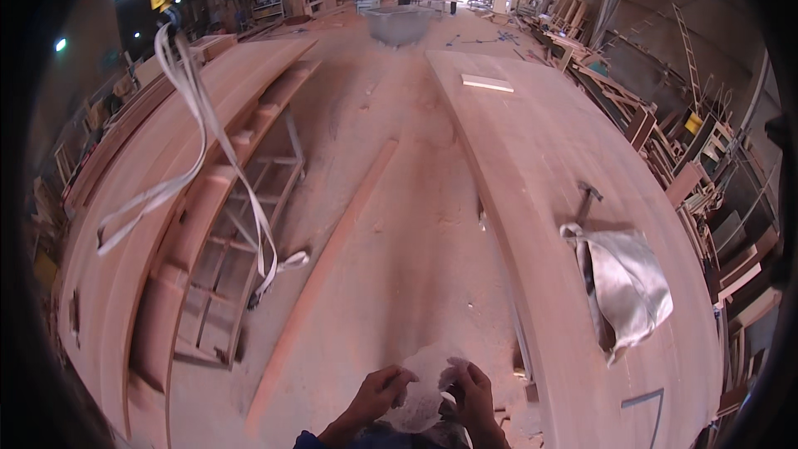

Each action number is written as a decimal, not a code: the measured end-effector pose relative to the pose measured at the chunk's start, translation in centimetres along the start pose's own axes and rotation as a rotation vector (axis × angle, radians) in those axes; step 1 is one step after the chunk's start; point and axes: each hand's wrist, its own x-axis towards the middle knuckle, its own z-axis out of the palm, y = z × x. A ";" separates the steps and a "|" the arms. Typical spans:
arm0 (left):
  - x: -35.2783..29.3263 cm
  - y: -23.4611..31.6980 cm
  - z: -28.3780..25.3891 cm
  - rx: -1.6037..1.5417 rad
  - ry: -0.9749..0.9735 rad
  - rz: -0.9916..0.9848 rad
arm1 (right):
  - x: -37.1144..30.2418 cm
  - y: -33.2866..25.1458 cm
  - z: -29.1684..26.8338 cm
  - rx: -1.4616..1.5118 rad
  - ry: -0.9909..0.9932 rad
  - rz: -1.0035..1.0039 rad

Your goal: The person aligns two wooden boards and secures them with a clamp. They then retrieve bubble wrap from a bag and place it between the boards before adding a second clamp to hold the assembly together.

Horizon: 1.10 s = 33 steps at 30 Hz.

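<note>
Low in front of me, my left hand [379, 394] and my right hand [472, 397] are raised a short way apart. Between them hangs a thin, whitish, see-through sheet [422, 395]; its exact kind is hard to make out. The fingers of my left hand pinch its left edge. Those of my right hand are curled around the opposite edge, where some of it bunches up white. Part of the sheet blends into the pale floor behind it.
At right a long wooden slab [549, 133] carries a hammer [588, 199], a whitish cloth bag [628, 278], a metal square [657, 403] and a small board [488, 82]. Another slab [116, 283] lies left, beneath hoist straps [199, 116]. A plank [324, 270] lies on the floor.
</note>
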 end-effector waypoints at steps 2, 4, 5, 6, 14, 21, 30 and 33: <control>5.6 2.3 -3.5 0.016 -0.007 0.028 | 5.8 -1.0 3.6 0.024 -0.033 0.114; 12.0 4.3 -6.8 0.046 -0.011 0.060 | 12.6 -1.0 5.4 -0.105 -0.036 0.158; 15.5 5.2 -8.3 0.068 -0.011 0.079 | 16.2 -1.2 7.0 -0.093 -0.037 0.134; 19.2 6.1 -9.8 0.089 -0.011 0.097 | 19.7 -1.5 8.5 -0.081 -0.036 0.111; 44.7 18.6 -19.6 -0.030 0.207 0.104 | 47.2 -14.0 23.0 -0.306 -0.001 -0.018; 63.7 30.1 -29.7 -0.238 0.273 0.148 | 70.0 -22.4 37.4 -0.517 -0.193 0.033; 92.1 42.9 -44.1 -0.165 0.337 0.202 | 96.5 -28.9 53.9 -0.082 -0.295 0.316; 101.2 50.4 -47.0 -0.032 0.270 0.180 | 105.2 -32.4 56.2 -0.195 -0.222 0.229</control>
